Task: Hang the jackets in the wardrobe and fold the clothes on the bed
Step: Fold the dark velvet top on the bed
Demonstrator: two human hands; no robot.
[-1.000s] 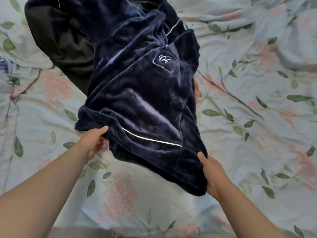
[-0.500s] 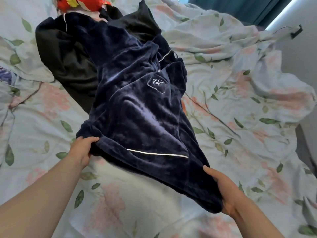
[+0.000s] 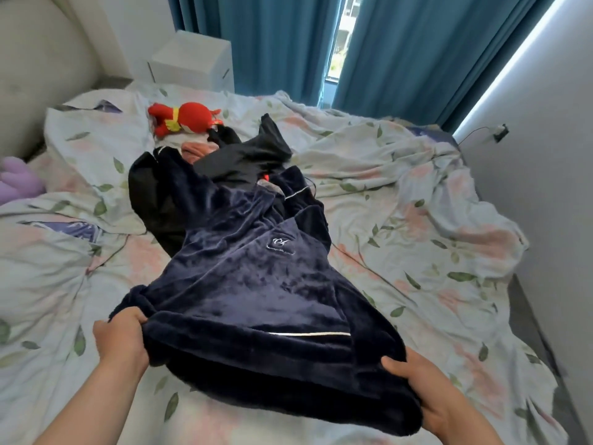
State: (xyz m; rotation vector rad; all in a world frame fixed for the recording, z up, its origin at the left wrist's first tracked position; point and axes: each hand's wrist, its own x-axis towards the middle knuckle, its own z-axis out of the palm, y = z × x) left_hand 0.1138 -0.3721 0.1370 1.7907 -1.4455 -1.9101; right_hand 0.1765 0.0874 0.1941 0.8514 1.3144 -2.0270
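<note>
The left hand (image 3: 120,340) grips the near hem of a navy robe (image 3: 256,284) at its left corner, fingers (image 3: 136,315) clenched into the plush fabric. The right hand (image 3: 423,387) holds the opposite corner, thumb on top and the rest tucked under the cloth. The hem is stretched between them, and the robe runs away across the bed (image 3: 417,252), chest logo up. Its far end lies on a black garment (image 3: 150,200) with something pink (image 3: 195,149) beside it (what it is, I cannot tell). A rumpled floral duvet covers the bed. A red soft toy (image 3: 183,118) lies near the pillows and a purple one (image 3: 16,179) at the left edge. Behind are a pale headboard (image 3: 35,59), a white nightstand (image 3: 195,59) and teal curtains (image 3: 401,49) – parted slightly.
</note>
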